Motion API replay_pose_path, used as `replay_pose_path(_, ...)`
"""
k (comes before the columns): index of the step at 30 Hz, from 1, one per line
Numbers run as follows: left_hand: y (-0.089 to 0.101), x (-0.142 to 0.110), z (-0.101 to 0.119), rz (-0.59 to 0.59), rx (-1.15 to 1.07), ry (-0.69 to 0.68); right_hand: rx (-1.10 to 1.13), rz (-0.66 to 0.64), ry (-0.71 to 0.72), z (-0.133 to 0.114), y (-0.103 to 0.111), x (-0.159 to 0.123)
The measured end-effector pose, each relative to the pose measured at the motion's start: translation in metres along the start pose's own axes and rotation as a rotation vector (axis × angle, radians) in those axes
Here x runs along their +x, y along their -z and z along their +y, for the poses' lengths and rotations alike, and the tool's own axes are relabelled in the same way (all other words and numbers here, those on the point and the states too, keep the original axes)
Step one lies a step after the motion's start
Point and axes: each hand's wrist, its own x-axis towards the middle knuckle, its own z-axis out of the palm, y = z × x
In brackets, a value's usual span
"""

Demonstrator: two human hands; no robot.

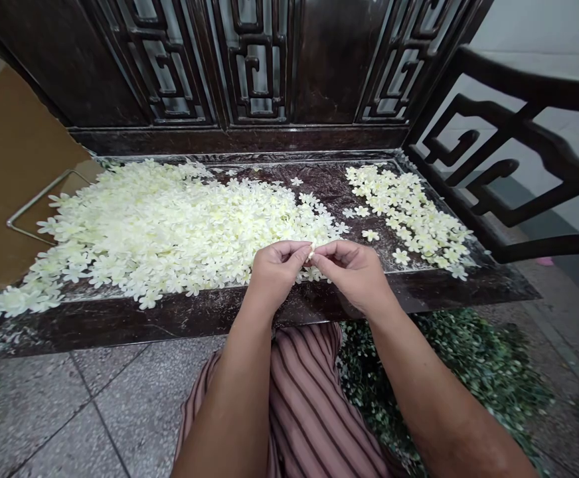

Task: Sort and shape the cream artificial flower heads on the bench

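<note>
My left hand [278, 269] and my right hand [350, 267] meet over the front edge of the bench, their fingertips pinched together. Between them is a small cream-white flower [311, 253], mostly covered by the fingers. Just behind and to the left spreads a large heap of white artificial flowers [170, 226]. To the right of my hands lies a smaller, looser group of the same flowers [413, 216], with a few single ones between the two groups.
The dark wooden bench [319, 302] has a carved back [339, 66] and an openwork armrest [523, 139] at right. Brown cardboard [15, 179] and a bent metal rod [35, 206] sit at left. Green artificial foliage [469, 378] lies on the floor below.
</note>
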Motion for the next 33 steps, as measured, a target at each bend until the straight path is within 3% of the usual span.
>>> replay_pose_path(8,0.001,-0.001,0.001,-0.048,0.004,0.008,0.013,-0.029,-0.008,0.003,0.003,0.001)
replay_pose_path(15,-0.002,-0.002,0.003,-0.124,-0.037,0.065,-0.013,0.033,0.038,0.005,0.003,0.002)
replay_pose_path(22,0.0,0.0,0.002,-0.095,-0.032,0.053,0.105,-0.007,-0.052,0.003,0.004,0.002)
replay_pose_path(29,0.001,0.0,0.004,-0.06,-0.134,0.128,0.362,0.013,-0.116,0.0,0.006,0.007)
replay_pose_path(33,0.002,0.002,0.003,0.024,-0.143,0.132,0.424,0.116,-0.119,0.001,0.01,0.013)
